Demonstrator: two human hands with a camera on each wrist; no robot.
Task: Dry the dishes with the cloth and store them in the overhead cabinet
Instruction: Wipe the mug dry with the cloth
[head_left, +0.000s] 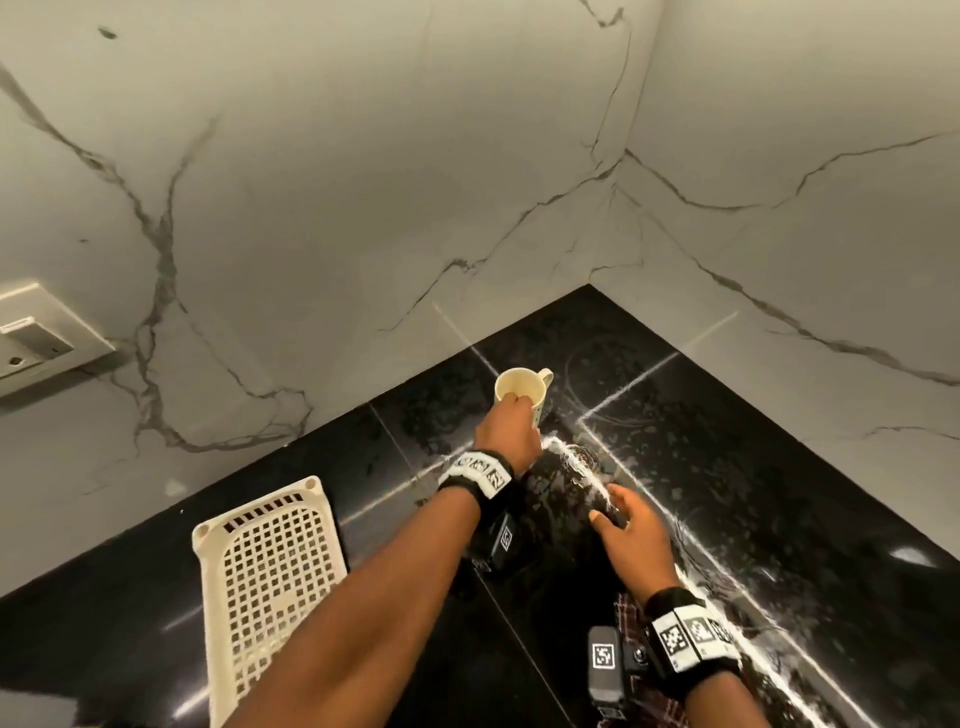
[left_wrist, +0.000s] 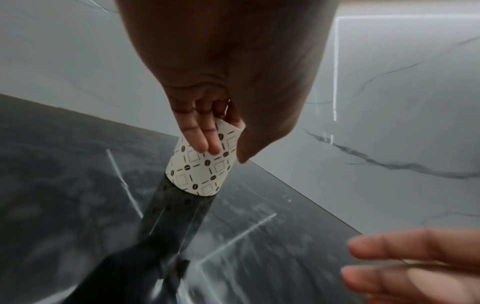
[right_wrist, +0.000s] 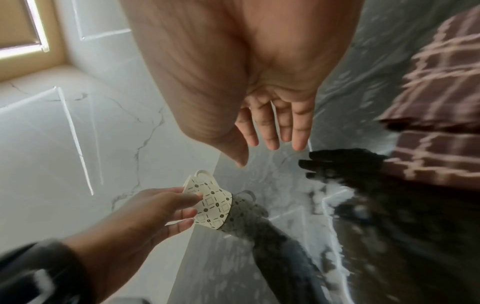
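A cream mug (head_left: 521, 385) with a dark diamond-and-bean pattern (left_wrist: 200, 174) stands on the glossy black counter (head_left: 753, 467) near the wall corner, its handle turned to the right. My left hand (head_left: 519, 406) grips it at the rim, fingers down the outer wall (left_wrist: 205, 144), also seen in the right wrist view with the mug (right_wrist: 213, 203). My right hand (head_left: 609, 508) hovers open over the counter just right of and nearer than the mug, fingers straight (right_wrist: 270, 139), holding nothing. A brown plaid cloth (right_wrist: 441, 92) lies on the counter under my right wrist (head_left: 629, 609).
A white perforated plastic basket (head_left: 270, 571) sits on the counter to the left of my left arm. Marble walls (head_left: 363, 182) close the corner behind and right of the mug. A socket plate (head_left: 41, 338) is on the left wall.
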